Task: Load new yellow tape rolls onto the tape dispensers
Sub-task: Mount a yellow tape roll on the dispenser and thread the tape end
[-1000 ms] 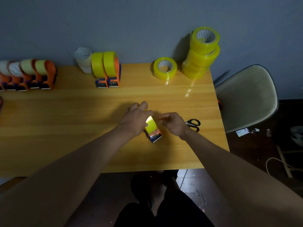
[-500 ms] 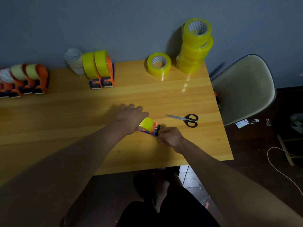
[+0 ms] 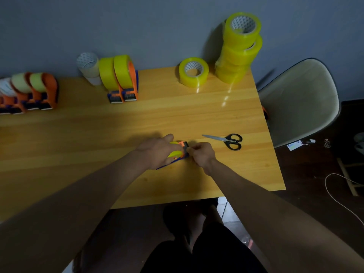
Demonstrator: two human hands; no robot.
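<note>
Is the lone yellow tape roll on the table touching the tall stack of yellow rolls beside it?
Apart. The head view shows a strip of bare wood between the lone yellow tape roll and the stack of yellow rolls.

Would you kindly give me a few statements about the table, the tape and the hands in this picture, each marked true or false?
1. The scissors lie on the table to the right of both hands. True.
2. The left hand rests flat on bare wood, holding nothing. False: it grips the tape dispenser at the table's middle.
3. A single tape roll lies beside the stack of tape rolls at the far right corner. True.
4. The right hand holds the scissors. False: its fingers pinch at the dispenser's front end.
5. Two loaded dispensers stand by the wall. True.
</note>
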